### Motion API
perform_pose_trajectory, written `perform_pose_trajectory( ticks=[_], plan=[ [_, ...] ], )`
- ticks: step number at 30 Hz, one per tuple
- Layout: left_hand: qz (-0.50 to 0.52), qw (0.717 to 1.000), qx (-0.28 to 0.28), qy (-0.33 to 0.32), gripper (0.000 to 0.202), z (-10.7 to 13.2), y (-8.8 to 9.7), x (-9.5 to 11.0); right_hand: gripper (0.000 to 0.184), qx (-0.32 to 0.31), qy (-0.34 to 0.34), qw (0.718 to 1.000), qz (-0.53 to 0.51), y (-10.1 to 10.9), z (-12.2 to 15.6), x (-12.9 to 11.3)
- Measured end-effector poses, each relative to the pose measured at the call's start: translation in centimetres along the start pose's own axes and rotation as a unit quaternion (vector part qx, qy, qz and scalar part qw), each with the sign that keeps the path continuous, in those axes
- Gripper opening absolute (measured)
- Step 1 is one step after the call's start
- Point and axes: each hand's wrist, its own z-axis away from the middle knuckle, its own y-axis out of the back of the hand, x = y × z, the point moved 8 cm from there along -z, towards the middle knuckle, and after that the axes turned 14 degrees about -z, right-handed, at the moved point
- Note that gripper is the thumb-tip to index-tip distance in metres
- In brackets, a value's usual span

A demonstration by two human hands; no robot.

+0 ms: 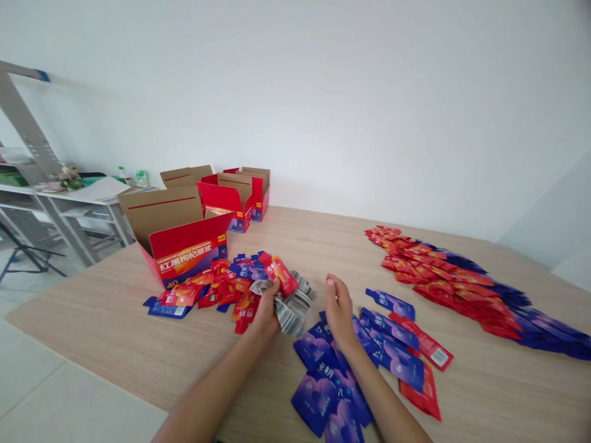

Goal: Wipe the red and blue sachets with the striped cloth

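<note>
My left hand (268, 311) is closed on a red pouch (282, 275) and a crumpled piece with grey and white stripes (295, 304); what kind of thing the striped piece is, I cannot make out. To its right, my right hand (339, 306) is raised above the table with its fingers loosely bent and nothing visible in them. Below and around my right forearm lie several blue-purple pouches (316, 397). A mixed heap of red and blue pouches (226, 283) spreads left of my left hand. A red pouch with a barcode (427, 344) rests further right.
An open red carton (189, 253) stands at the left, with more open cartons (237, 203) behind it. Long overlapping rows of red and blue pouches (457, 286) run along the right of the wooden table (106, 314). Beyond the left edge is a desk (99, 194).
</note>
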Motion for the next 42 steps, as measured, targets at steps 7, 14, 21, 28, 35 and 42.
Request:
perform_pose_trajectory(
  ticks=[7,14,21,28,35,42],
  plan=[
    [0.047,0.991,0.063,-0.108,0.036,0.0,1.2,5.2,0.056,-0.043,-0.023,0.999,0.013,-0.7,-0.3,1.2],
    [0.057,0.982,0.060,-0.169,0.035,0.6,1.5,7.2,0.050,-0.122,0.023,0.991,0.050,-2.4,0.8,0.3],
    [0.054,0.988,0.047,-0.136,0.037,0.5,0.9,6.4,0.046,-0.156,0.046,0.973,0.164,-2.7,0.7,1.1],
    [0.054,0.992,0.029,-0.108,0.041,0.5,0.6,6.1,0.035,-0.190,-0.004,0.949,0.251,-1.7,-0.6,2.1],
    [0.051,0.993,-0.012,-0.103,0.044,0.3,0.3,6.1,0.043,-0.148,-0.106,0.894,0.410,2.9,-2.3,2.8],
    [0.054,0.991,-0.053,-0.109,0.044,-0.1,0.0,5.5,0.073,-0.108,-0.289,0.773,0.554,8.9,-2.2,5.9]
  ],
)
